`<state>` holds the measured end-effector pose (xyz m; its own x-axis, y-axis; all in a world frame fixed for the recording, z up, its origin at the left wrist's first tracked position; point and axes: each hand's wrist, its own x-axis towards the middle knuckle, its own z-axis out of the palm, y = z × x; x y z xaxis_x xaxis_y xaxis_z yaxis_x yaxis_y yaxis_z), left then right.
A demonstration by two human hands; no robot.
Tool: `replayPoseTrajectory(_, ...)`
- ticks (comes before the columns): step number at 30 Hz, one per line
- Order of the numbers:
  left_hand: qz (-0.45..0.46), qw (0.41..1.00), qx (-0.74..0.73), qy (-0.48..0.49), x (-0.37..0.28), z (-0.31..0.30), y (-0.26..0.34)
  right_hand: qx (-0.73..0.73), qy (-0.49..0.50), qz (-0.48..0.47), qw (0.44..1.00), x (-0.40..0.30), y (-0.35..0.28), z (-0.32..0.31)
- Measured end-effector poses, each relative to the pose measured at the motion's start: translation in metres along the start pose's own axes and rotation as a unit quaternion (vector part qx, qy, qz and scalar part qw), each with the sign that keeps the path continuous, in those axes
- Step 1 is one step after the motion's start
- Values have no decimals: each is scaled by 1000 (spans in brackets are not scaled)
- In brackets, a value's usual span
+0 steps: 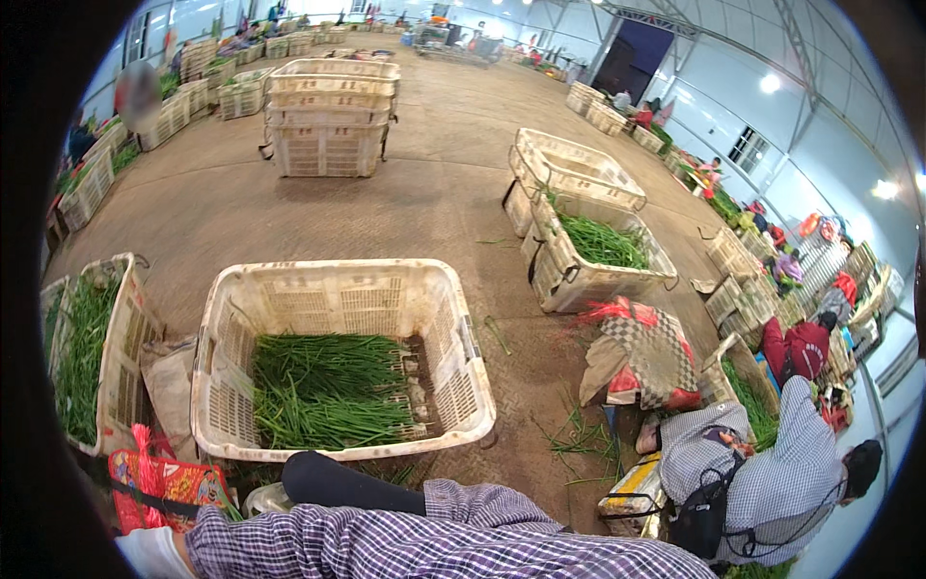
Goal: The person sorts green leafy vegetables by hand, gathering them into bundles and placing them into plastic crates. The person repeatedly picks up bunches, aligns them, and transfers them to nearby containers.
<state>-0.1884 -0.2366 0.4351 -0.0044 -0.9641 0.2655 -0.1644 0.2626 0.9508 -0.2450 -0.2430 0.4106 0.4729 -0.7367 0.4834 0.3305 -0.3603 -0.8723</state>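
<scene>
My right hand (148, 554), in what looks like a white glove, is partly visible at the lower left edge, below a plaid sleeve. Its fingers are out of sight. Close above it lies a red patterned pad or bag (195, 474) with a black strap and a tuft of pink-red plastic strands (145, 463). My left hand is out of view. Before me stands a large off-white plastic crate (340, 454), with long green stalks (325, 391) spread over part of its bottom. A black-clad limb (354, 481), probably my knee, is beside its near rim.
Another crate (137, 326) of greens stands left. Stacked crates (329, 141) stand beyond, and crates with greens (600, 279) to the right. A chequered bag (644, 354) and loose stalks (579, 438) lie right on the floor. A co-worker (774, 463) sits nearby.
</scene>
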Motion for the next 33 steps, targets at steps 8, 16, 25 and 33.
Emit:
replayPoseTrajectory(8, -18, 999, -9, -40, 1, 24, -1, 37, -9, 62, 997, -27, -4, -8)
replayPoseTrajectory(16, -30, 999, -1, -28, -5, 28, 1, 79, -30, 104, 991, -45, -8, -11)
replayPoseTrajectory(25, -44, 999, 16, 3, -16, 25, 3, 127, -49, 143, 980, -65, -17, -15)
replayPoseTrajectory(33, -54, 996, 39, 54, -34, 16, 8, 193, -76, 183, 961, -85, -18, -18)
